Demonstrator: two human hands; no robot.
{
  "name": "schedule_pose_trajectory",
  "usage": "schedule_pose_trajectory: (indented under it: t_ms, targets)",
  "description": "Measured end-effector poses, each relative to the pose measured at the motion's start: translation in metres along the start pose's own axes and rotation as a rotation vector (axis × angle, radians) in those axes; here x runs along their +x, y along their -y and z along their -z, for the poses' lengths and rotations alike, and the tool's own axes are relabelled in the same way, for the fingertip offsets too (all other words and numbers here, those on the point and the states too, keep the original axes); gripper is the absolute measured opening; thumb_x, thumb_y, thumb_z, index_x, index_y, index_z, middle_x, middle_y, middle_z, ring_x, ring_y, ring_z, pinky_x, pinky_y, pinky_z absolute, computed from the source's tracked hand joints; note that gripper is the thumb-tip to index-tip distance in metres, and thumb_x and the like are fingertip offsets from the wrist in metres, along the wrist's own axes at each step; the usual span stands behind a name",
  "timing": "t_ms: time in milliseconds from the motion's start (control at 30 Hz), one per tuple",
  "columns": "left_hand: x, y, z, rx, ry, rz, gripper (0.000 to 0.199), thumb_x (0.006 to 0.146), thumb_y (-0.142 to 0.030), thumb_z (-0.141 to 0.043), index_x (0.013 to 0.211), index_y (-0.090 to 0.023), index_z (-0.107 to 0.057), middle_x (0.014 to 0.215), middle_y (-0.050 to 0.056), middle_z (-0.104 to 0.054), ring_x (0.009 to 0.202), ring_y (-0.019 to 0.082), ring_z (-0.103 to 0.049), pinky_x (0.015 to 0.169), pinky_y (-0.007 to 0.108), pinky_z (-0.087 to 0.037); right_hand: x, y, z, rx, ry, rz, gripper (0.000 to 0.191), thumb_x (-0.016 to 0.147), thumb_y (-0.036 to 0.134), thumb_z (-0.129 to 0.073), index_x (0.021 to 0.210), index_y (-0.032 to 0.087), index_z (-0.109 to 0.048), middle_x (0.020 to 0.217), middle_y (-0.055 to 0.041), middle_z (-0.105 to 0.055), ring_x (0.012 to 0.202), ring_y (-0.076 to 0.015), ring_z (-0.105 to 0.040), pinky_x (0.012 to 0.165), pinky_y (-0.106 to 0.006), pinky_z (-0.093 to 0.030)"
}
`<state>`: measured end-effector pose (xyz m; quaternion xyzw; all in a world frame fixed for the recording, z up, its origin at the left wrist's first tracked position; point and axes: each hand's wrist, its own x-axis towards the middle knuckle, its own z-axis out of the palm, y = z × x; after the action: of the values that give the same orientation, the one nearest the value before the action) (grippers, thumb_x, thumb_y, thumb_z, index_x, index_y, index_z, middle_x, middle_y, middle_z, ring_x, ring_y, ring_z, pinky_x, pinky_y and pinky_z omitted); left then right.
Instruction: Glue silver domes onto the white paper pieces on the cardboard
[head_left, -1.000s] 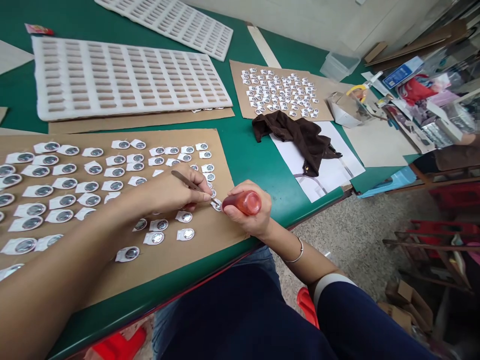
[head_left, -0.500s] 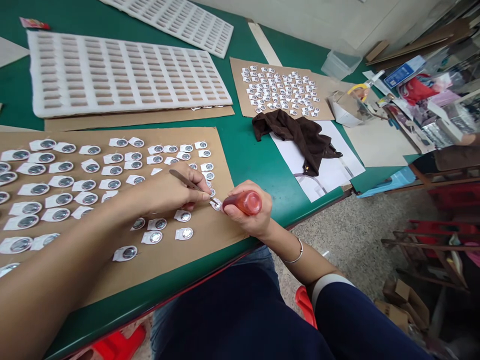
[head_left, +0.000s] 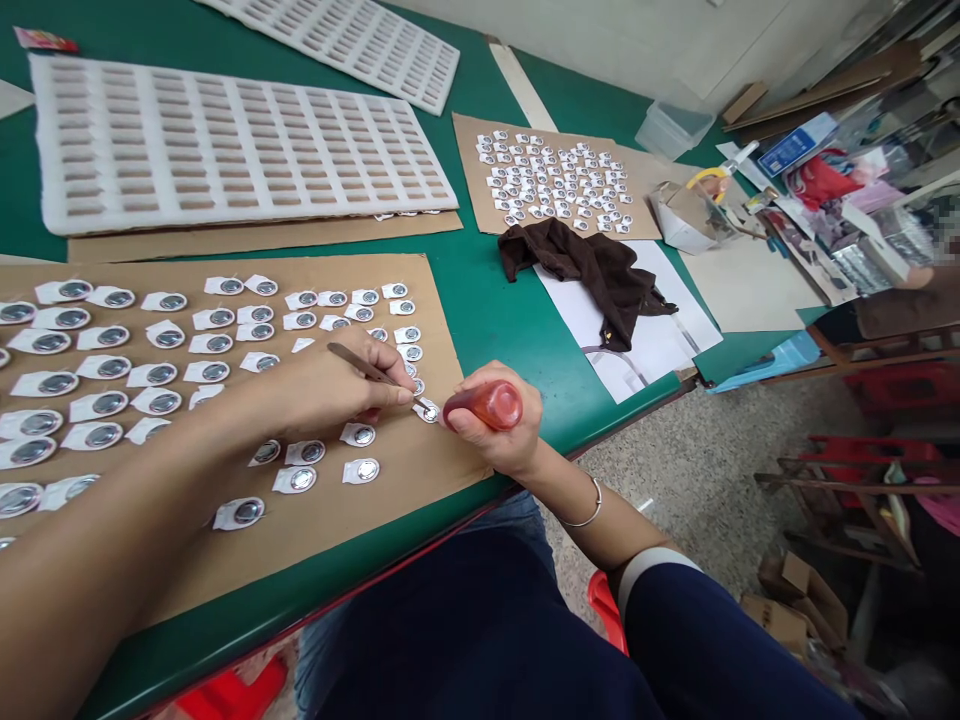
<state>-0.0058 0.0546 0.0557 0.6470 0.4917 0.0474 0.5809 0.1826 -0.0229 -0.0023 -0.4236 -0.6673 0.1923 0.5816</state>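
My left hand (head_left: 352, 380) is closed in a pinch around metal tweezers (head_left: 361, 361). The tips of the tweezers meet a small round silver piece with a white tab (head_left: 427, 411), near the right edge of a cardboard sheet (head_left: 420, 520). In my right hand (head_left: 510, 440) is a reddish squeeze bottle (head_left: 499, 405), tipped with its base toward me. Its nozzle end is hidden by my fingers, close to that piece. Several similar tabbed pieces, such as this silver one (head_left: 361, 470), lie in loose rows on the cardboard.
White foam trays (head_left: 247, 150) with slots lie at the back left. A second cardboard sheet (head_left: 480, 215) carries many more tabbed pieces. A brown cloth (head_left: 589, 270) rests on white paper (head_left: 637, 375) to the right. Behind stands a clear plastic box (head_left: 675, 127).
The view has shifted slightly, so the table and trays sit a little further left. Both hands keep their grips, and the tweezers remain at the same silver piece.
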Motion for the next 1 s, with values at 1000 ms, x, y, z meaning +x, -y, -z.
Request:
schedule_pose_trajectory:
  t_ms: [1000]
  targets:
    - [0.0020, 0.0082, 0.0059, 0.115, 0.018, -0.018, 0.023, 0.065, -0.041, -0.070, 0.075, -0.020, -0.072, 0.068, 0.003, -0.068, 0.062, 0.016, -0.057, 0.054, 0.024, -0.041, 0.0002, -0.0026, 0.0019, 0.006, -0.031, -0.011, 0.023, 0.079, 0.038, -0.071, 0.083, 0.020, -0.056, 0.069, -0.0016, -0.064, 0.063, -0.0150, -0.060, 0.061, -0.031, -0.051]
